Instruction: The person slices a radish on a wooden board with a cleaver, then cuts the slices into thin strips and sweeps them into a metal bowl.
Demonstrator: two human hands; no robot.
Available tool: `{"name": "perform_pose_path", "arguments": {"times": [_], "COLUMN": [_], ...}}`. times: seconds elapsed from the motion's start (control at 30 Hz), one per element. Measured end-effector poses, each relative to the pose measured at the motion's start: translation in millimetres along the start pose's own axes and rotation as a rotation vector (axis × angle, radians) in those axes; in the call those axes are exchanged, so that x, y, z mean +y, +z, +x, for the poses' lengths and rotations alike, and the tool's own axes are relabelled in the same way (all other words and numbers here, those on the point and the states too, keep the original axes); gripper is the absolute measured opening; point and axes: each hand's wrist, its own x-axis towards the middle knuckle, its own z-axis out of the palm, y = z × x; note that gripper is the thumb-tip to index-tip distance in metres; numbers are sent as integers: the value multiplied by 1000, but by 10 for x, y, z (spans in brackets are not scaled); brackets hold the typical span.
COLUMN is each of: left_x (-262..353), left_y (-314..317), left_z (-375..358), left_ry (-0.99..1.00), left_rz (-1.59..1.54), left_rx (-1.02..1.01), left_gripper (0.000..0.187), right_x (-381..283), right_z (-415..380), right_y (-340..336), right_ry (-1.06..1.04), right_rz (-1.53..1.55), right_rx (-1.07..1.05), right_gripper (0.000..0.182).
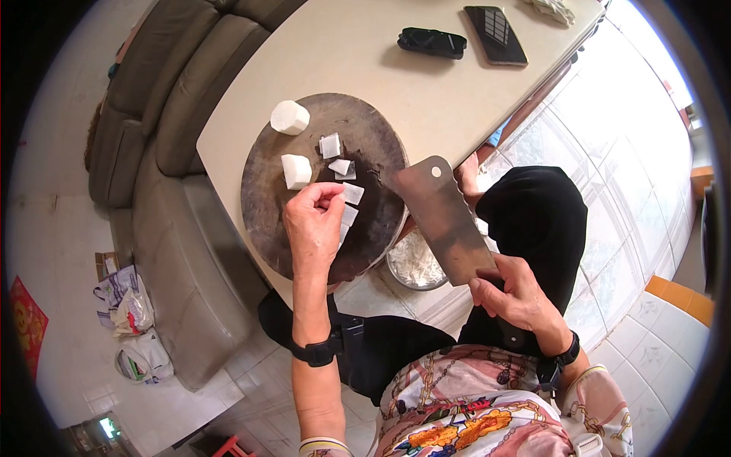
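A round wooden chopping board lies on the table's near corner, with a dark wet patch in its middle. My left hand is over the board, thumb and fingertips pinched at the edge of a thin white slice, which looks like white radish. More slices lie in a loose line above and below it. Two thick peeled white chunks sit on the board's left side. My right hand grips the handle of a broad cleaver, its blade off the board's right edge.
Below the board's edge, a metal bowl holds white shreds. On the cream table lie a phone, a black case-like object and a pale cloth. A grey sofa stands left; bags lie beyond it.
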Motion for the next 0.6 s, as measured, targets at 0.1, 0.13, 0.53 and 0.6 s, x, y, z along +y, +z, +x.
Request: {"name": "perform_pose_path", "arguments": {"times": [0.1,0.13,0.53,0.6], "left_x": [-4,-39,213,316], "left_y": [-20,-32,32,97], "left_z": [3,15,-98,-136], "left_ry": [-25,-10,157,212], "left_rz": [-47,-39,173,286], "left_rx": [-8,-22,27,66], "left_gripper": [11,12,18,23], "right_x": [15,21,29,6], "right_z": [1,0,8,10], "right_y": [-3,-3,2,11], "right_ry": [5,4,9,9], "right_rz": [-1,-2,-17,-25], "right_rx": [-2,-3,14,15], "right_gripper": [19,19,19,19]}}
